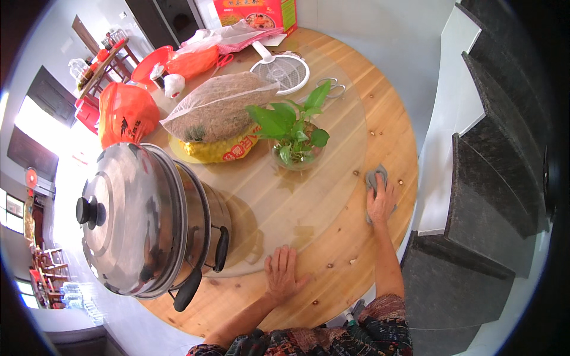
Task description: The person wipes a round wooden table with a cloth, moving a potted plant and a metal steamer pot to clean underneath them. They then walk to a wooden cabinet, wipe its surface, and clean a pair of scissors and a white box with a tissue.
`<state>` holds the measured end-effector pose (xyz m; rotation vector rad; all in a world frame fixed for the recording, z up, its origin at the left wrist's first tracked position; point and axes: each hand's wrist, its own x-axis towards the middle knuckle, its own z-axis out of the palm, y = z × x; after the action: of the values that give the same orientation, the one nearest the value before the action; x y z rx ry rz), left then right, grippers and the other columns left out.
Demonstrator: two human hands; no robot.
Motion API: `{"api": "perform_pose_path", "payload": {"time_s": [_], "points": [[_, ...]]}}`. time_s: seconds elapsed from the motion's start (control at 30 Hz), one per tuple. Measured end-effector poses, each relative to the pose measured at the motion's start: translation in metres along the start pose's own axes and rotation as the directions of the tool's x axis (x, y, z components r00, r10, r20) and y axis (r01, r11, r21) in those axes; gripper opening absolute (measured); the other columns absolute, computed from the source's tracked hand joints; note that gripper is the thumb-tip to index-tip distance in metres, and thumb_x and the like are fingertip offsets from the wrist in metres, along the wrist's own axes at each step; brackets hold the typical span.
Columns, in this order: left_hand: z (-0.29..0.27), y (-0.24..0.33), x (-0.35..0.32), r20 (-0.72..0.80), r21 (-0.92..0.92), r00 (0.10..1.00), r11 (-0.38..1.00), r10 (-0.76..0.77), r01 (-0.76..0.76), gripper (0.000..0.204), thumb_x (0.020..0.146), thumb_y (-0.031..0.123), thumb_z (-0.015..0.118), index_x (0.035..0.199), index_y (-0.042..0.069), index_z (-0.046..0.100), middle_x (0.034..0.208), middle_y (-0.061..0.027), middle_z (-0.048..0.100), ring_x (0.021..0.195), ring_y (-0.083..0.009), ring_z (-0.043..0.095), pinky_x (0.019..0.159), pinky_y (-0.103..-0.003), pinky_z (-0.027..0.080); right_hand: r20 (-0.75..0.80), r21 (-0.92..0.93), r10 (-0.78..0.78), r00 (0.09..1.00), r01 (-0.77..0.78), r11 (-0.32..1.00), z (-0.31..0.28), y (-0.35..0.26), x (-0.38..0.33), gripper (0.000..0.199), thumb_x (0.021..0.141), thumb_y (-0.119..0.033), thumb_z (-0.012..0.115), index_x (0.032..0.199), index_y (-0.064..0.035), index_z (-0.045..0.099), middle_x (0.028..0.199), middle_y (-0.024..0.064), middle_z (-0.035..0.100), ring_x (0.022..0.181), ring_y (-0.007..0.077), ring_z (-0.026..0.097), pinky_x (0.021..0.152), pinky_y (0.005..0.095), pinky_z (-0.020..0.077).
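Observation:
A grey cloth lies on the right side of the round wooden table. My right hand presses down on it, with the cloth showing beyond and beside the fingers. Close to the table's near edge, my left hand rests flat with its fingers stretched out and nothing in it. To its left stands a large lidded steel steamer pot with black handles. A leafy green plant in a round glass bowl stands beyond my hands, on the clear glass turntable.
Behind the plant lie a mesh-covered brown bag, a yellow packet, a white electric swatter and scissors. Red plastic bags and a red box sit farther back. Dark stairs rise at the right.

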<state>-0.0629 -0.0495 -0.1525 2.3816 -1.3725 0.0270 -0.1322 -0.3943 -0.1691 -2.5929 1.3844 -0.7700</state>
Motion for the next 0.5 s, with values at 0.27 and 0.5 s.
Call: {"api": "perform_pose_path", "payload": {"time_s": [0.27,0.5], "points": [[0.003,-0.019,-0.014,-0.041,-0.001,0.999,1.000,0.024,-0.024,0.082,0.074,0.050,0.070,0.135,0.001,0.043,0.143,-0.0166,0.037,0.134,-0.0325,0.030,0.108,-0.050,0.020,-0.104,0.573,-0.119,0.987,0.157,0.805,0.002,-0.091,-0.089,0.045,0.076,-0.007,0.060,0.121,-0.0118,0.060,0.117,0.0193,0.056,0.108,0.0350,0.053,0.094,0.0441,0.0400],[0.003,-0.032,-0.026,-0.008,0.050,1.000,0.998,0.024,-0.024,0.084,0.074,0.052,0.070,0.133,0.000,0.041,0.139,-0.0190,0.038,0.133,-0.0358,0.030,0.108,-0.054,0.015,0.106,0.387,-0.489,0.866,0.417,0.823,-0.020,-0.137,-0.089,0.051,0.073,-0.013,0.065,0.123,-0.0154,0.058,0.131,0.0164,0.047,0.119,0.0363,0.043,0.095,0.0483,0.0343]]}}
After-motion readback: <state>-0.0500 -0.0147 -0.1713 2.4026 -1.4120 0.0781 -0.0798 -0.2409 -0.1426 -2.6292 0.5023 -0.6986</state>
